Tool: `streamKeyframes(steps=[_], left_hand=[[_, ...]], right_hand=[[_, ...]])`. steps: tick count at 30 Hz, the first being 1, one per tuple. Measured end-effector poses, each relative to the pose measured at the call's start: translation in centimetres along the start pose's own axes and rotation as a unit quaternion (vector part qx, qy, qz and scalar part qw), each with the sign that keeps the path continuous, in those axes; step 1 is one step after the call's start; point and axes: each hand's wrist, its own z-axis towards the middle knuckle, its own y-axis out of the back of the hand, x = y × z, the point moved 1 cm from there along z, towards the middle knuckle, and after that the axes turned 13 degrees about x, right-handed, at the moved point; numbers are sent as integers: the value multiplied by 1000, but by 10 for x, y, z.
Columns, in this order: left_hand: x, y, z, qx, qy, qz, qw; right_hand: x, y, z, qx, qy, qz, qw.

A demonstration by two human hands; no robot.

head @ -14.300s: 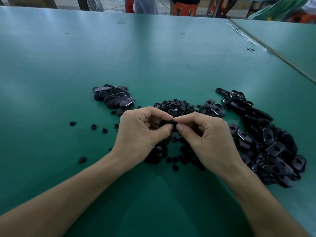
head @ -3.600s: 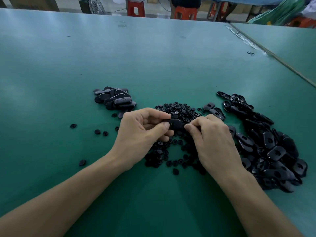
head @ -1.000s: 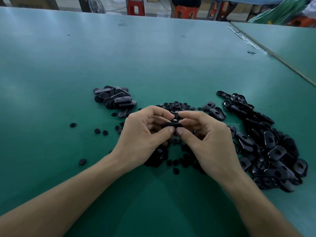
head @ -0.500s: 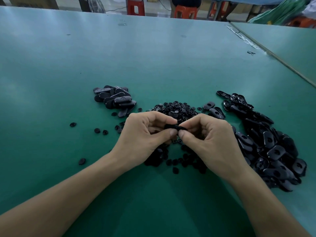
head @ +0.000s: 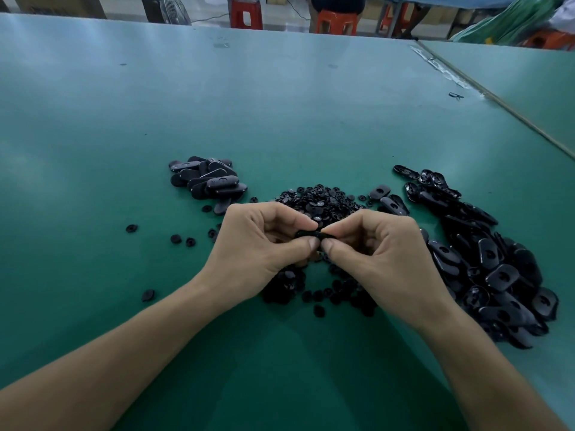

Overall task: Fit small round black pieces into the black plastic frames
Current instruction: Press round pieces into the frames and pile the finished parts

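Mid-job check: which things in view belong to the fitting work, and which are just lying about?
Job: left hand and right hand pinching one frame; round pieces pile; heap of open frames at right; stack of frames at left, apparently finished.
Lying about: dark scrap far right; red stool and fan at the back.

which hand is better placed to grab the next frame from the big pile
Right, probably. The right hand sits beside the big pile of frames, while the left hand is farther off, nearer the smaller pile. Both pinch the held frame between them.
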Motion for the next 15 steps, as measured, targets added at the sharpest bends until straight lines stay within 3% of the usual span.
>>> streamKeyframes(steps=[3, 5, 9, 15], left_hand=[[1, -2, 0, -16, -8, 13, 1000], [2, -3, 0, -40, -14, 15, 999], [-4, 3, 4, -73, -43, 6, 996], [-11, 44, 18, -150, -8, 61, 987]], right_hand=[[-2, 1, 1, -24, 11, -55, 998], [-6, 7, 2, -92, 0, -172, 981], [-19, 25, 1, -119, -159, -387, 900], [-25, 32, 1, -86, -230, -429, 869]])
